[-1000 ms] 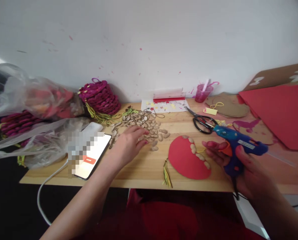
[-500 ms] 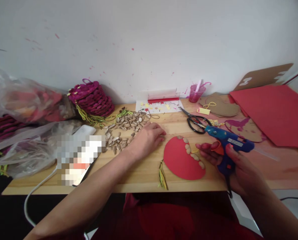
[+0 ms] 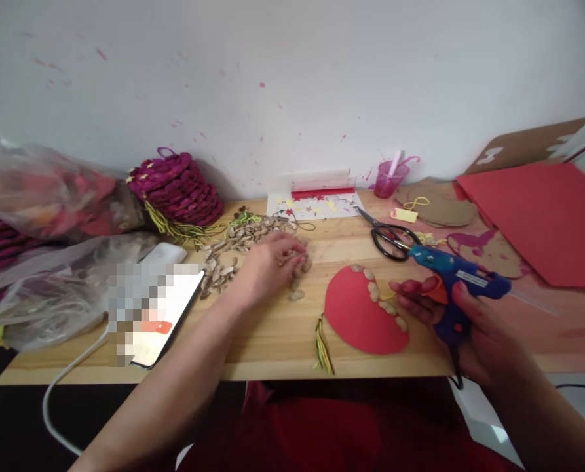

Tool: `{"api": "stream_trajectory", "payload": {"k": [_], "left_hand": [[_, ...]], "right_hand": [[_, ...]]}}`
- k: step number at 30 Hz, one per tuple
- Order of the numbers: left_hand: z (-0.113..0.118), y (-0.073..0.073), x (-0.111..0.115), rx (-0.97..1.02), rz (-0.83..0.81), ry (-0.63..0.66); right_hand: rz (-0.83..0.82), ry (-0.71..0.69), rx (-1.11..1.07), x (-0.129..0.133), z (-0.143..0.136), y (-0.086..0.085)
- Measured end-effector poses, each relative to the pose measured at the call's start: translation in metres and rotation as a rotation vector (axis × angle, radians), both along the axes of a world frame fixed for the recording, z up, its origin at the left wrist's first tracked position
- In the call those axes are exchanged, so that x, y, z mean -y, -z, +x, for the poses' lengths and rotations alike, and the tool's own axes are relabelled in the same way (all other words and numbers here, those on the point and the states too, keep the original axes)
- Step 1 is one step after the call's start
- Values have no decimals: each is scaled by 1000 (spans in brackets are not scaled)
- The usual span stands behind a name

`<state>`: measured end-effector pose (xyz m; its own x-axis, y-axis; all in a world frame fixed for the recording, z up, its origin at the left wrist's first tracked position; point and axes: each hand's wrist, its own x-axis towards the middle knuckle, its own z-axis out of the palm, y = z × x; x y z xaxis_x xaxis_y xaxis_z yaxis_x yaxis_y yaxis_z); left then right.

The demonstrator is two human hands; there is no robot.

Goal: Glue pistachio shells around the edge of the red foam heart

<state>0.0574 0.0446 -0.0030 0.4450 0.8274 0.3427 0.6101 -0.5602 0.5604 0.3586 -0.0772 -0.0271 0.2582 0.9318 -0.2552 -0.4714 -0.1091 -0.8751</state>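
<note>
My right hand (image 3: 479, 334) is wrapped round a blue glue gun (image 3: 473, 278) with an orange trigger, its nozzle pointing left towards the scissors. My left hand (image 3: 270, 265) reaches into a loose pile of nut shells (image 3: 218, 272); its thumb and fingers are apart, with several shells under and beside the fingertips. Whether one is pinched there I cannot tell. Between the hands lies a round red card (image 3: 358, 314), several shells in a curved row along its upper right edge. A green and yellow tassel (image 3: 323, 347) hangs from its left side.
Black-handled scissors (image 3: 390, 239) lie behind the card. A white sheet with star stickers (image 3: 316, 206) and a pink cup (image 3: 389, 178) stand by the wall. Red card sheets (image 3: 542, 223) fill the right; a purple woven piece (image 3: 179, 190), plastic bags (image 3: 61, 196) and a phone (image 3: 169, 314) are left.
My left hand has moved left and slightly back onto the shells, and some shells now lie further right by its fingertips. My right hand still holds the glue gun; the view has shifted slightly.
</note>
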Motion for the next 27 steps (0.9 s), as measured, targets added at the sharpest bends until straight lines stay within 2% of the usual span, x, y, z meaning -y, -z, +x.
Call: {"api": "stream_trajectory", "payload": {"k": [3,5,12,16,21,24,27], "left_hand": [[-14,-10,2,-6,-6,-80],[-19,-11,9,-39,-12,-59],[-11,7,35,-187,24,103],[-13,8,35,-224,30,106],[-44,-4,36,-151,21,81],[-73,-16,43,-125,-102,-27],[-95,-22,53,-221,-202,-137]], "right_hand": [[5,-13,-2,0,1,0],[1,-18,0,0,1,1],[7,-78,9,0,5,4],[-7,-63,15,0,6,5],[-37,-22,-3,0,6,4],[-43,-31,-8,1,7,4],[-37,-39,-8,0,8,5]]}}
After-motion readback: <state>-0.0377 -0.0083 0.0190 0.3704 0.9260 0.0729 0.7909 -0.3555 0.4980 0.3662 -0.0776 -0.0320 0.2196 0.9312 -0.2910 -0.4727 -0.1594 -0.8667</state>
